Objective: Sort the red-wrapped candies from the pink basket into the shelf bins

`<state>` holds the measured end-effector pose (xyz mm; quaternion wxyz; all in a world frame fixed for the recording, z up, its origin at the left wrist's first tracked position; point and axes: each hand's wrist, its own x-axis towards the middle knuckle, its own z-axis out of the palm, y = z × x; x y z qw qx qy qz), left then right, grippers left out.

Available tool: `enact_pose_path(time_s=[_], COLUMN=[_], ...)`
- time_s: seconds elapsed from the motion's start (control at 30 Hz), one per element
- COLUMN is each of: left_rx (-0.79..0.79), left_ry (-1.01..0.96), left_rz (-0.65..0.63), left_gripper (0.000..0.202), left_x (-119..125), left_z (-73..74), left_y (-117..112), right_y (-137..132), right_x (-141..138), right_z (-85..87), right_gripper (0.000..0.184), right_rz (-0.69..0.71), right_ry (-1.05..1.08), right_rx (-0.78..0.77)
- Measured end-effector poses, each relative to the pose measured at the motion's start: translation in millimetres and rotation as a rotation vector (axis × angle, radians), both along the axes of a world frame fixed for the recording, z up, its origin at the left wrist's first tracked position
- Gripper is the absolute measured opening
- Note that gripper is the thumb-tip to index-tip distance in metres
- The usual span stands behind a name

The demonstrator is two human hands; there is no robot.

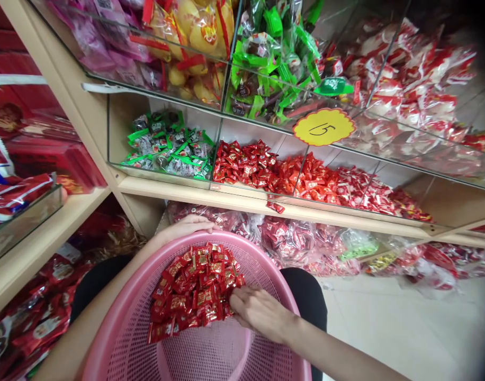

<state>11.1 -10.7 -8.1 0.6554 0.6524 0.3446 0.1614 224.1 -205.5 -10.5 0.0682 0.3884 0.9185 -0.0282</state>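
Note:
A pink plastic basket (pixel 272 270) with perforated walls sits between my knees, tilted toward the shelf. Inside it lies a heap of red-and-gold wrapped candies (pixel 203 288), gathered on the left and far side. My right hand (pixel 262 312) reaches into the basket from the right, its fingers curled in at the heap's right edge; the fingertips are hidden among the wrappers. My left forearm wraps round the basket's left side, and my left hand (pixel 192 225) holds the far rim, fingers partly hidden.
Ahead, a glass-fronted shelf holds green-wrapped candies (pixel 171 143), red candies (pixel 244 164) and white-and-red candies (pixel 361 188). One loose red candy (pixel 275 206) lies on the wooden ledge. A yellow price tag (pixel 324 127) hangs above. Bagged sweets (pixel 290 238) lie underneath; packets (pixel 47 317) are at left.

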Motion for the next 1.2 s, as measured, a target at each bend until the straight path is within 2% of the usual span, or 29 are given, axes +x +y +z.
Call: enact_pose_path(time_s=[0.23,0.5,0.73,0.97,1.2], left_rx=[0.016,-0.017,0.016,0.026,0.009], left_ry=[0.002,0.005,0.002,-0.012,-0.022], left_rz=[-0.006,0.018,0.008,-0.004,-0.007], left_gripper=[0.030,0.025,0.031,0.032,0.031], left_x=[0,1,-1,-1,-1], left_z=[-2.0,1.3,-0.2,-3.2,-4.0], left_y=[1,-1,0,2,2], right_y=[-2,-1,-2,-2,-3], right_x=[-2,-3,-4,-4,-6], right_z=[-11.8,-11.7,-16.2,-11.1,-1.0], right_gripper=[0.006,0.011,0.012,0.008,0.015], right_rz=[0.035,0.043,0.025,0.020,0.063], right_ry=[0.020,-0.035,-0.047,-0.056,-0.073], right_rx=[0.059,0.038,0.046,0.050,0.019])
